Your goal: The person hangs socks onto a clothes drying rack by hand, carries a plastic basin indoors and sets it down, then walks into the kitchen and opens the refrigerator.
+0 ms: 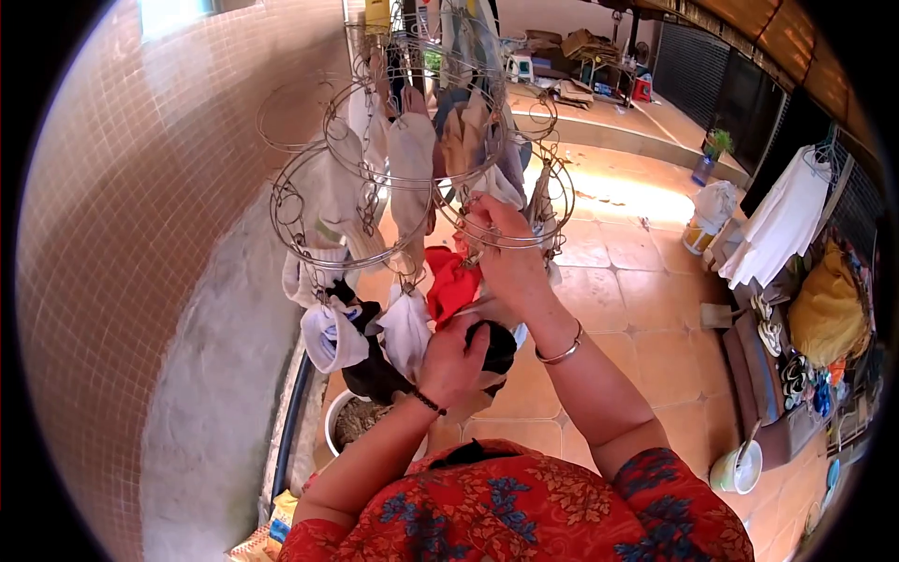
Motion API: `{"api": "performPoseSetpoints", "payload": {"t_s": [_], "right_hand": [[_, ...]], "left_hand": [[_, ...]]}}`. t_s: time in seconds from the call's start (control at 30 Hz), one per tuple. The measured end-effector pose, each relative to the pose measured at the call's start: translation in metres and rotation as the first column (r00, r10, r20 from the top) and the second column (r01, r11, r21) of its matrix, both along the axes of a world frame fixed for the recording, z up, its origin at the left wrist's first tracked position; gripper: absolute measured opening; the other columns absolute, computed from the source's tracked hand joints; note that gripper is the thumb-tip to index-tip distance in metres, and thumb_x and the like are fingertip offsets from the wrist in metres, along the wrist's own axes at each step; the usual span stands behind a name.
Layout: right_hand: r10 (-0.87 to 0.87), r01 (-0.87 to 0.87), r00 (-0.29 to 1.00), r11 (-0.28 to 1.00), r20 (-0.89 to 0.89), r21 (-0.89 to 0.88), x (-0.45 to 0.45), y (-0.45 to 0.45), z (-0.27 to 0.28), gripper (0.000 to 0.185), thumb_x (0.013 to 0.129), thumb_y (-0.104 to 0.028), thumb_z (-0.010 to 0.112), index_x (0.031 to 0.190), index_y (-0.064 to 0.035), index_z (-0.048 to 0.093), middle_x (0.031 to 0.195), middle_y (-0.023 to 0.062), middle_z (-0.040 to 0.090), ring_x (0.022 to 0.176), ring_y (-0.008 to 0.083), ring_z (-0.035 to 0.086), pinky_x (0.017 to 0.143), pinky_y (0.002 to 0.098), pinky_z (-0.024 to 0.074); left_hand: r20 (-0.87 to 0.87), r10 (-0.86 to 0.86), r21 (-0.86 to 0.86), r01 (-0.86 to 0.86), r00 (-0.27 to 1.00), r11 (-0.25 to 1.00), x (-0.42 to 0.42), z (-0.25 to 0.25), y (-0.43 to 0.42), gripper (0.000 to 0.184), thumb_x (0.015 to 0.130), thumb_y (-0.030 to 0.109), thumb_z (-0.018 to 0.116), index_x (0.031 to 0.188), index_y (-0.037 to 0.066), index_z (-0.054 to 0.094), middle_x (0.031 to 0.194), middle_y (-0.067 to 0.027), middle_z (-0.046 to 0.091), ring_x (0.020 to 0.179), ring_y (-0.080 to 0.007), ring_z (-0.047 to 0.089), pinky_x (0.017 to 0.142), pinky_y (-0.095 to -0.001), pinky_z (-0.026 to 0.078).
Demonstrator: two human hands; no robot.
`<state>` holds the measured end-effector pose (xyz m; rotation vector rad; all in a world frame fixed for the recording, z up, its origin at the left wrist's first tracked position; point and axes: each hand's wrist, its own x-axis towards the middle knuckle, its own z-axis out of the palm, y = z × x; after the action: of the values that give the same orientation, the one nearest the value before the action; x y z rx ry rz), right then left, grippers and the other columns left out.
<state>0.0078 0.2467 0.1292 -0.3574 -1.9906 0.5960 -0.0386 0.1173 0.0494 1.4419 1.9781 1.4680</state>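
Round metal wire racks [356, 265] with clips hang in front of me, holding several socks. My right hand [508, 248] is raised at the front ring, its fingers closed near a clip; what they pinch is too small to make out. Lower down, my left hand [453, 363] is closed around a dark sock [491, 347]. A red cloth [452, 284] hangs between my hands. To the left of my left hand are a white sock [405, 332], a black sock [373, 373] and a white sock with blue inside [333, 335].
A tiled wall [178, 140] rises on the left, with a planter pot [336, 423] below the socks. On the right are a white shirt [779, 217] on a hanger, a shoe rack [754, 361], a yellow bag [830, 309] and a white bucket [737, 471].
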Motion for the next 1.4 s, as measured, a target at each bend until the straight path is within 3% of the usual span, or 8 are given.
{"api": "performPoseSetpoints", "payload": {"t_s": [0.13, 0.2, 0.47, 0.6, 1.0, 1.1, 1.2, 1.4], "right_hand": [[-0.216, 0.233, 0.972, 0.933, -0.092, 0.275, 0.010, 0.003, 0.003, 0.032, 0.083, -0.010, 0.056, 0.112, -0.0006, 0.049, 0.085, 0.0161, 0.058, 0.081, 0.0346, 0.056, 0.072, 0.0418, 0.0448], [-0.020, 0.023, 0.999, 0.996, 0.033, -0.087, 0.019, 0.003, 0.007, 0.032, 0.083, -0.009, 0.054, 0.114, -0.0033, 0.049, 0.087, 0.0153, 0.059, 0.080, 0.0324, 0.057, 0.071, 0.0398, 0.0463], [0.269, -0.318, 0.947, 0.861, -0.176, -0.396, 0.020, 0.017, 0.001, 0.033, 0.084, -0.014, 0.058, 0.115, -0.0044, 0.052, 0.095, 0.0097, 0.059, 0.082, 0.0175, 0.059, 0.073, 0.0291, 0.0459], [0.242, -0.297, 0.947, 0.909, -0.210, -0.294, 0.003, 0.019, 0.008, 0.033, 0.085, -0.017, 0.059, 0.114, -0.0034, 0.053, 0.093, 0.0083, 0.057, 0.077, 0.0140, 0.056, 0.071, 0.0265, 0.0450], [0.322, -0.524, 0.850, 0.596, -0.417, -0.608, -0.009, 0.013, 0.016, 0.015, 0.084, -0.017, 0.062, 0.088, -0.0025, 0.063, 0.072, -0.0041, 0.057, 0.062, 0.0024, 0.048, 0.056, 0.0179, 0.0400], [0.348, -0.545, 0.835, 0.624, -0.425, -0.560, -0.015, 0.010, 0.016, 0.017, 0.084, -0.019, 0.063, 0.089, -0.0021, 0.063, 0.069, -0.0034, 0.058, 0.061, 0.0026, 0.049, 0.055, 0.0177, 0.0398], [0.365, -0.536, 0.844, 0.573, -0.392, -0.619, -0.019, 0.011, 0.016, 0.015, 0.083, -0.016, 0.063, 0.092, -0.0029, 0.063, 0.081, 0.0009, 0.062, 0.067, 0.0048, 0.053, 0.061, 0.0194, 0.0450], [0.348, -0.529, 0.848, 0.574, -0.399, -0.624, -0.027, 0.017, 0.006, 0.010, 0.081, -0.010, 0.065, 0.085, -0.0029, 0.060, 0.081, 0.0032, 0.063, 0.064, 0.0070, 0.055, 0.055, 0.0188, 0.0460]], "left_hand": [[0.014, -0.126, -0.034, 0.126, 0.992, 0.991, -0.019, 0.014, -0.013, 0.013, 0.082, 0.011, 0.056, 0.087, -0.001, 0.056, 0.068, -0.0080, 0.057, 0.058, -0.0101, 0.050, 0.055, -0.0251, 0.042], [-0.023, -0.102, -0.041, 0.101, 0.994, 0.994, -0.021, 0.015, -0.018, 0.012, 0.082, 0.011, 0.057, 0.085, -0.001, 0.055, 0.066, -0.0067, 0.056, 0.058, -0.0095, 0.049, 0.054, -0.0254, 0.042], [0.098, -0.116, 0.078, 0.109, 0.988, 0.991, -0.010, 0.011, -0.025, 0.011, 0.085, 0.011, 0.055, 0.086, 0.001, 0.053, 0.069, -0.0045, 0.052, 0.064, -0.0088, 0.048, 0.057, -0.0239, 0.041], [0.177, 0.070, 0.097, -0.089, 0.982, 0.991, -0.015, 0.019, -0.029, 0.018, 0.091, 0.019, 0.048, 0.096, 0.001, 0.047, 0.075, -0.0088, 0.050, 0.071, -0.0136, 0.048, 0.067, -0.0256, 0.042], [-0.461, 0.594, 0.245, -0.549, 0.659, 0.799, -0.109, -0.027, -0.006, 0.031, 0.093, 0.020, 0.041, 0.111, -0.004, 0.048, 0.101, -0.0251, 0.056, 0.096, -0.0391, 0.053, 0.081, -0.0395, 0.043], [-0.224, 0.604, 0.251, -0.553, 0.765, 0.794, -0.103, -0.003, -0.003, 0.034, 0.093, 0.026, 0.041, 0.109, -0.004, 0.049, 0.099, -0.0250, 0.057, 0.095, -0.0380, 0.054, 0.079, -0.0389, 0.044], [0.100, 0.643, -0.293, -0.595, 0.759, 0.748, -0.079, 0.064, -0.002, 0.049, 0.093, 0.039, 0.039, 0.114, -0.004, 0.047, 0.096, -0.0237, 0.060, 0.099, -0.0363, 0.054, 0.081, -0.0366, 0.043], [0.303, 0.595, 0.366, -0.667, 0.745, 0.649, -0.123, 0.033, 0.044, 0.054, 0.090, 0.043, 0.045, 0.120, -0.003, 0.044, 0.119, -0.0149, 0.053, 0.106, -0.0240, 0.050, 0.090, -0.0291, 0.036]]}}
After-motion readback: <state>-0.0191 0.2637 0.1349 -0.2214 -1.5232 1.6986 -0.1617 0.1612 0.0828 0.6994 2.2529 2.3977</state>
